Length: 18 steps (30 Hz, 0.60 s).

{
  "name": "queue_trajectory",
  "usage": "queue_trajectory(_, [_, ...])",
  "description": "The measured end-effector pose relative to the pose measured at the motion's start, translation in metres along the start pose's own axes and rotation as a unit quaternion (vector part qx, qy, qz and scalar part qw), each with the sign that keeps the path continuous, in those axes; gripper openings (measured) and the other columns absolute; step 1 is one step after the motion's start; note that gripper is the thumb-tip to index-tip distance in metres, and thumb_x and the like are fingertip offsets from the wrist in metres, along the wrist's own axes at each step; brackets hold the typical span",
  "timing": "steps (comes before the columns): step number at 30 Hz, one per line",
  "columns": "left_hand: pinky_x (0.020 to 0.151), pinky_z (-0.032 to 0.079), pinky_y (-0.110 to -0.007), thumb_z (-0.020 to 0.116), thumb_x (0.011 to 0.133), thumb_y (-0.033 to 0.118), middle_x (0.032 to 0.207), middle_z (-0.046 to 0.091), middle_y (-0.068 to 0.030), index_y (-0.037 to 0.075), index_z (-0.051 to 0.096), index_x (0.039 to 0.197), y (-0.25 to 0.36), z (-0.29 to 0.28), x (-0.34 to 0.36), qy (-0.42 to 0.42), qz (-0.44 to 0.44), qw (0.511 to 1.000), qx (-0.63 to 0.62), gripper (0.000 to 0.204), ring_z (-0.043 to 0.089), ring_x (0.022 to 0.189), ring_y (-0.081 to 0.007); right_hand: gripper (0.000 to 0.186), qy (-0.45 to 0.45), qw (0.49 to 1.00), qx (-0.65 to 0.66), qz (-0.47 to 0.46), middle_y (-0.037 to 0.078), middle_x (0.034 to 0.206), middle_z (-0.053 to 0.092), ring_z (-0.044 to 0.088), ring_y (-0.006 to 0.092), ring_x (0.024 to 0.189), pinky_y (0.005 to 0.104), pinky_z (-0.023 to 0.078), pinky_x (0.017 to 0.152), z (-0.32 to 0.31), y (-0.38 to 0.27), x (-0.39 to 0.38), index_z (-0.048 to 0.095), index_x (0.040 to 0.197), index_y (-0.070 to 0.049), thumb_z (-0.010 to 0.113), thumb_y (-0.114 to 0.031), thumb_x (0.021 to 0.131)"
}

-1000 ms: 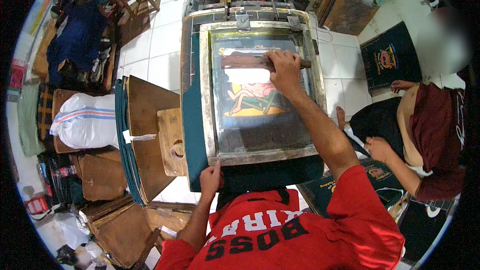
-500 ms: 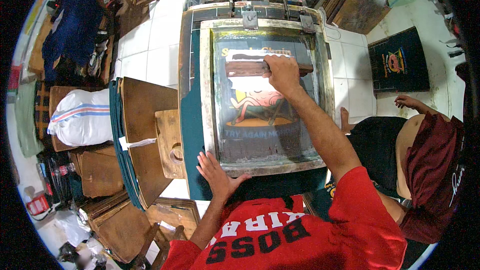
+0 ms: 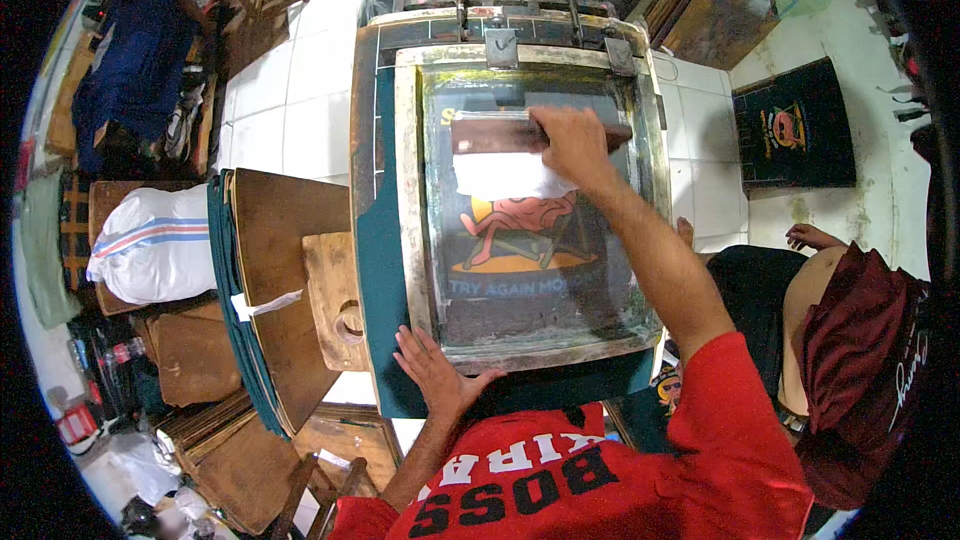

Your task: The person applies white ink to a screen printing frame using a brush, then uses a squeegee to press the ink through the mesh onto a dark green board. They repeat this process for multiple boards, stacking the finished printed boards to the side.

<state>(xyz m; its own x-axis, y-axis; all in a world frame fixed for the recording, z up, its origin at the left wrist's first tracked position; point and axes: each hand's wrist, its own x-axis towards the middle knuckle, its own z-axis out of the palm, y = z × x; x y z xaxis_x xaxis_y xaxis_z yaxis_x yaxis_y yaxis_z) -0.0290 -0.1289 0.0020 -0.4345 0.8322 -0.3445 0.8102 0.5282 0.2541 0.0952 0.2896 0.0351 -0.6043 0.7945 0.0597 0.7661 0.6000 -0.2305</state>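
Squeegee clasped in my right hand inside the screen-printing frame; my left hand spread wide at the frame's near-left corner

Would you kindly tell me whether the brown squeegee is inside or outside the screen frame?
Inside: the right hand grips the squeegee over the mesh, and both ends lie between the frame side bars.

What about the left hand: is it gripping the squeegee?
No, the right hand grips the squeegee, while the left hand is spread open by the near-left corner of the screen-printing frame.
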Motion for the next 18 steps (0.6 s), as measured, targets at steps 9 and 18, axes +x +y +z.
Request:
queue_trajectory(9, [0.123, 0.0, -0.065, 0.073, 0.05, 0.094, 0.167, -0.005, -0.036, -0.011, -0.004, 0.16, 0.0, -0.002, -0.001, -0.006, -0.001, 1.0, -0.004, 0.17, -0.003, 0.157, -0.0501, 0.04, 0.023, 0.998, -0.057, -0.001, 0.008, 0.095, 0.07, 0.067, 0.0314, 0.099, 0.0487, 0.047, 0.084, 0.001, 0.001, 0.03, 0.067, 0.117, -0.013, 0.08, -0.016, 0.079])
queue_trajectory(18, [0.123, 0.0, -0.065, 0.079, 0.048, 0.089, 0.167, -0.007, -0.0352, -0.009, -0.006, 0.16, 0.001, 0.0, 0.0, 0.004, 0.001, 1.0, -0.017, 0.171, -0.004, 0.156, -0.0508, 0.028, 0.098, 0.993, -0.059, -0.028, 0.004, 0.095, 0.068, 0.065, 0.027, 0.095, 0.0449, 0.045, 0.08, -0.002, -0.006, 0.008, 0.067, 0.104, -0.013, 0.077, -0.011, 0.077])
